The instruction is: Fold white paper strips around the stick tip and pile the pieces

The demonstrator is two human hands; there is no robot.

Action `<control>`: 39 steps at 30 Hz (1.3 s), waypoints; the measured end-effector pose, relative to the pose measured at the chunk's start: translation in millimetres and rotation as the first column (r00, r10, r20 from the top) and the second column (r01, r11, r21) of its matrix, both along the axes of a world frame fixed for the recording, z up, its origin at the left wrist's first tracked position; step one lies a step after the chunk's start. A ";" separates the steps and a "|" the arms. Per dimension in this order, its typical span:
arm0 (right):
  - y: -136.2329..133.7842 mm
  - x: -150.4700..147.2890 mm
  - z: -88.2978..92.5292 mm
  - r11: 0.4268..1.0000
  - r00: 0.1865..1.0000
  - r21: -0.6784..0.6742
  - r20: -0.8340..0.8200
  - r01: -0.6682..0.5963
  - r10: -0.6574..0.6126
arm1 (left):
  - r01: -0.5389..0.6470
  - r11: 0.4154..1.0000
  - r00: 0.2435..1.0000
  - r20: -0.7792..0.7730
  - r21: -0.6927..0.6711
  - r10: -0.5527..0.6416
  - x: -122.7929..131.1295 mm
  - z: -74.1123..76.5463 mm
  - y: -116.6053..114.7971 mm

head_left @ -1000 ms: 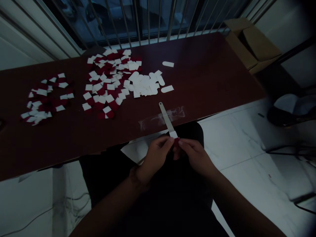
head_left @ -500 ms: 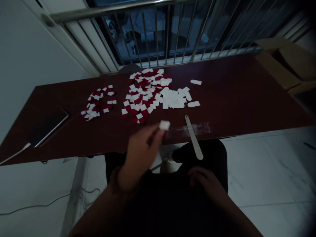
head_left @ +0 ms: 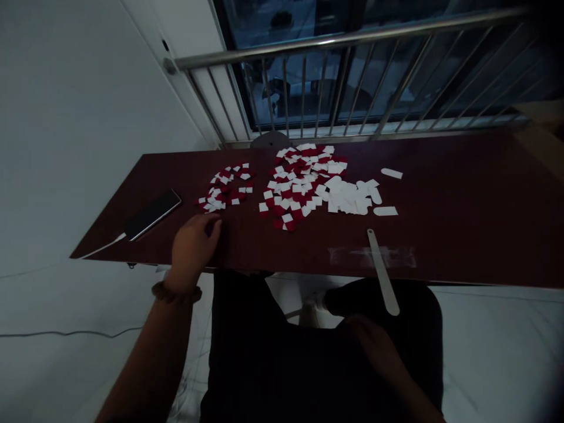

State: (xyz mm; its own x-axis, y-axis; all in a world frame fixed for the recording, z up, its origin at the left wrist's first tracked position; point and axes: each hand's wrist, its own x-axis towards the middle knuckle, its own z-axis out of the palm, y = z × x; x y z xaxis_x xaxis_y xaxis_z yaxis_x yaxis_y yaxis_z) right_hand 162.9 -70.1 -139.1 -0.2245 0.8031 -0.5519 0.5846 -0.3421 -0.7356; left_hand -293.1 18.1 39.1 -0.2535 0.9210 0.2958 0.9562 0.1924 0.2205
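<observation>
My left hand [head_left: 192,245] reaches over the front edge of the dark red table [head_left: 462,235], just short of a small pile of red-and-white pieces [head_left: 224,188]. Its fingers are curled down and hide whatever they hold. Down on my dark lap lies my right hand [head_left: 374,346], too dim for its fingers to show. A larger heap of red-and-white pieces [head_left: 299,182] lies mid-table, with a pile of plain white pieces [head_left: 352,197] on its right. A thin metal strip [head_left: 382,270] sticks out over the table edge, held down by clear tape [head_left: 396,257].
A dark phone [head_left: 153,214] with a white cable lies at the table's left end. Two loose white tabs [head_left: 391,173] sit right of the piles. A barred window railing [head_left: 335,88] runs behind the table, with a white wall to the left.
My left hand carried a red-and-white piece away from the strip, leftward to the small pile. My right hand dropped to my lap. The view swung left and up.
</observation>
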 end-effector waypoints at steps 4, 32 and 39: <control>13.9 -15.0 -16.1 0.998 0.998 0.028 0.027 -0.055 0.055 | 0.133 0.989 0.983 -0.120 -0.068 -0.141 -1.9 6.5 36.9; 26.5 -29.5 -40.1 0.993 0.993 0.025 0.018 -0.118 0.118 | 0.057 0.969 0.978 0.180 0.239 -0.102 4.0 4.6 67.6; 26.3 -30.3 -37.0 0.993 0.993 0.032 0.008 -0.114 0.114 | 0.086 0.955 0.953 0.255 0.284 -0.162 2.4 1.7 67.5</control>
